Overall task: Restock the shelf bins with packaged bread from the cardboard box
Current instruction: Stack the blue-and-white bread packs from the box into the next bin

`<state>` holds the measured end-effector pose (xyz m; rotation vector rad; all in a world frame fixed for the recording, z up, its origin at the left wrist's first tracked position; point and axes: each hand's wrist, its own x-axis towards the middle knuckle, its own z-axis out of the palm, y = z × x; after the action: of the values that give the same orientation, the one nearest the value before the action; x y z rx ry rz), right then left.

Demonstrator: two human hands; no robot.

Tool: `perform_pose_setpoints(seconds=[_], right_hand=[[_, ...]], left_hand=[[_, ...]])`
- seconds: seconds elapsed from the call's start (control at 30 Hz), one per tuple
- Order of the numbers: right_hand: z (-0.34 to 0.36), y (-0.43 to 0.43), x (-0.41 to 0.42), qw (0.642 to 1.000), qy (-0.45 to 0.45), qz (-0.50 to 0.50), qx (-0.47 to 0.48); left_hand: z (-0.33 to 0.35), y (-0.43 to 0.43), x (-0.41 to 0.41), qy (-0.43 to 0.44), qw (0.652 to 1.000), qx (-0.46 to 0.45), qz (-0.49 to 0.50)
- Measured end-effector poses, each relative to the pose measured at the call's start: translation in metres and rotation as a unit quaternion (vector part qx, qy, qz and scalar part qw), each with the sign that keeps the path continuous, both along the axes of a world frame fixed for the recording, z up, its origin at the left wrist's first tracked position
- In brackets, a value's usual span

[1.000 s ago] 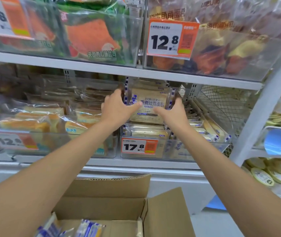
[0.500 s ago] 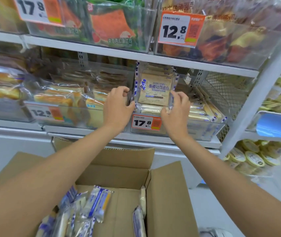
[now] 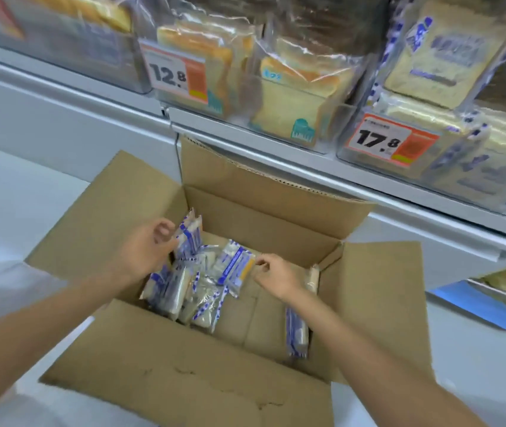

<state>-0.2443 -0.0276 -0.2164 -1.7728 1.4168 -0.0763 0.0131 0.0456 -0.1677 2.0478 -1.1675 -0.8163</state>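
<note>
A: So, where's the bread?

B: Mostly in the cardboard box (image 3: 184, 380), flaps open, just below the shelf (image 3: 276, 152). I see a heap of blue-and-white packs (image 3: 196, 291) in the box's left half. There's a lone pack (image 3: 297, 334) near the right wall and a second pack (image 3: 312, 277) on edge against that wall.

A: Hands?

B: Both are inside the box. The left hand (image 3: 150, 248) has its fingers curled, right beside an upright pack (image 3: 188, 238) at the back of the heap. I can't tell if it has a hold; too blurred.

A: Right?

B: The right hand (image 3: 276, 274) has its fingertips bunched at the end of a tilted pack (image 3: 233, 268) on top of the heap. It looks like contact. I can't confirm a real pinch.

A: Bins?

B: The clear bin (image 3: 448, 163) with the 17.8 tag (image 3: 391, 143) is upper right. It holds same-print packs (image 3: 439, 53), one standing above flat ones. The neighbouring bin (image 3: 239, 114) to its left has a 12.8 tag (image 3: 173, 77) and holds sliced loaves (image 3: 291, 112).
</note>
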Motion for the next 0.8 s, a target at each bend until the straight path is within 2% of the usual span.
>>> perform_pose_setpoints(seconds=[0.13, 0.23, 0.37, 0.5, 0.57, 0.63, 0.73, 0.8], right_hand=[[-0.037, 0.024, 0.064, 0.98, -0.1, -0.043, 0.168], [-0.051, 0.033, 0.11, 0.971, -0.098, -0.027, 0.216], [-0.055, 0.023, 0.124, 0.981, -0.076, -0.004, 0.18], [-0.017, -0.012, 0.104, 0.985, -0.135, 0.002, 0.112], [0.011, -0.026, 0.097, 0.972, -0.183, 0.029, 0.142], [0.032, -0.038, 0.093, 0.96, -0.212, 0.07, 0.17], [0.035, -0.051, 0.079, 0.965, -0.234, 0.038, 0.115], [0.019, -0.05, 0.067, 0.978, -0.196, -0.006, 0.068]], left_hand=[[-0.016, 0.009, 0.021, 0.019, 0.999, 0.004, 0.047], [-0.017, 0.009, 0.019, 0.035, 0.998, -0.003, 0.053], [-0.016, 0.011, 0.021, 0.045, 0.998, 0.011, 0.035], [-0.009, 0.003, 0.019, 0.04, 0.999, 0.028, -0.024], [-0.002, -0.003, 0.01, 0.058, 0.991, 0.052, -0.111], [-0.004, -0.008, 0.003, 0.054, 0.983, 0.088, -0.153], [0.003, -0.008, 0.013, 0.078, 0.987, 0.099, -0.098], [0.006, -0.002, 0.031, 0.104, 0.991, 0.08, -0.023]])
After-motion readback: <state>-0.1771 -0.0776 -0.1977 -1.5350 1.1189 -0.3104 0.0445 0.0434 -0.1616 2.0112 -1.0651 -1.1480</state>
